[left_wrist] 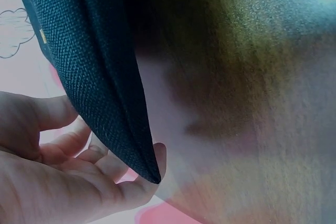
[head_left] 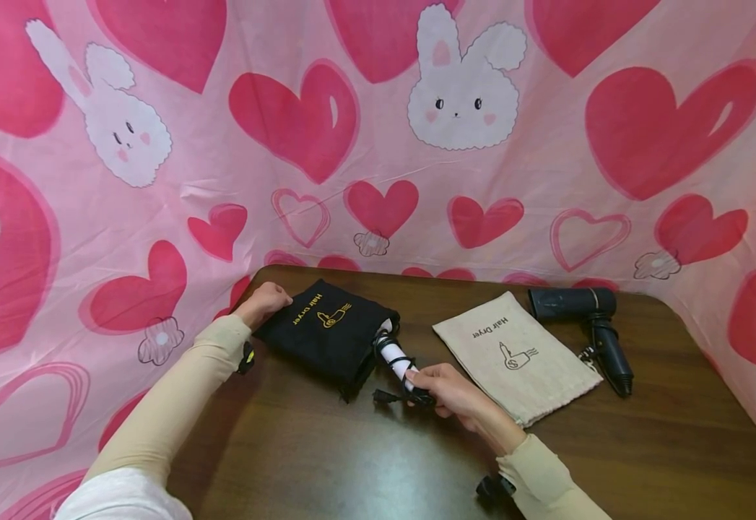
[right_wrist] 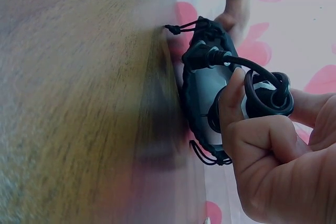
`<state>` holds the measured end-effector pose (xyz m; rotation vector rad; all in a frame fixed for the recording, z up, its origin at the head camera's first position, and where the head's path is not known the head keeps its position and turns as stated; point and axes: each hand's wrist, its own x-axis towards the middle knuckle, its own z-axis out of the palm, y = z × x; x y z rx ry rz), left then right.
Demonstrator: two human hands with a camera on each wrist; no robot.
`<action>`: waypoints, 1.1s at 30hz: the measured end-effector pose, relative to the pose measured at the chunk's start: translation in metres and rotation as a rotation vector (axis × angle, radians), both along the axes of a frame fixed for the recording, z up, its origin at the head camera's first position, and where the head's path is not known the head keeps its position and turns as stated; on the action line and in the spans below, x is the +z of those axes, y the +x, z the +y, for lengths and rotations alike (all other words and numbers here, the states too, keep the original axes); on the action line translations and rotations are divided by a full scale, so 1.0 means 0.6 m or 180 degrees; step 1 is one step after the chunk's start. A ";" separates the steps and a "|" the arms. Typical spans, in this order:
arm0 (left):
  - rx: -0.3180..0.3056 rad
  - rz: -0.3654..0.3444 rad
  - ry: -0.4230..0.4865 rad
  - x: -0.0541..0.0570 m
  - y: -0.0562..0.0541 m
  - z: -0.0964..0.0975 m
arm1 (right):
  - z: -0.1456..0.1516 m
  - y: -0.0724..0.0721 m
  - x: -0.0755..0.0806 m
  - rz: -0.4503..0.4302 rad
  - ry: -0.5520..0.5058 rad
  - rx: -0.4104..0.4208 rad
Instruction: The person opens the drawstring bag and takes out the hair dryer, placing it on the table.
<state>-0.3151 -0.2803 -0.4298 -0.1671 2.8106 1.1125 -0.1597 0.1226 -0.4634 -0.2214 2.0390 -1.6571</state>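
Observation:
In the head view a black drawstring bag [head_left: 332, 328] printed "Hair Dryer" in yellow is held over the left part of the table. My left hand [head_left: 264, 303] pinches its far left corner; in the left wrist view the thumb and fingers [left_wrist: 68, 145] lie on either side of the dark cloth [left_wrist: 100, 77]. A white hair dryer [head_left: 392, 355] has its head inside the bag's mouth, hidden by the cloth, while its handle sticks out. My right hand [head_left: 449, 393] grips that handle, which has a black cord [right_wrist: 254, 66] wound round it.
A beige "Hair Dryer" bag [head_left: 514, 357] lies flat on the wooden table [head_left: 352, 462], right of my right hand. Beyond it rests a black hair dryer [head_left: 572, 303] with its handle toward me. A pink heart-and-rabbit cloth [head_left: 378, 166] encloses the table's back and sides.

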 end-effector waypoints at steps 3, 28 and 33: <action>-0.0013 -0.0033 0.0030 0.000 0.000 -0.002 | 0.000 0.000 0.000 0.0011 -0.0015 0.0012; -0.0009 -0.0038 -0.0047 -0.002 -0.003 -0.004 | 0.005 -0.002 -0.004 -0.0038 -0.0034 -0.0049; -0.0009 -0.0029 -0.0085 -0.002 -0.003 -0.004 | 0.006 -0.005 -0.006 -0.0045 -0.0053 -0.0051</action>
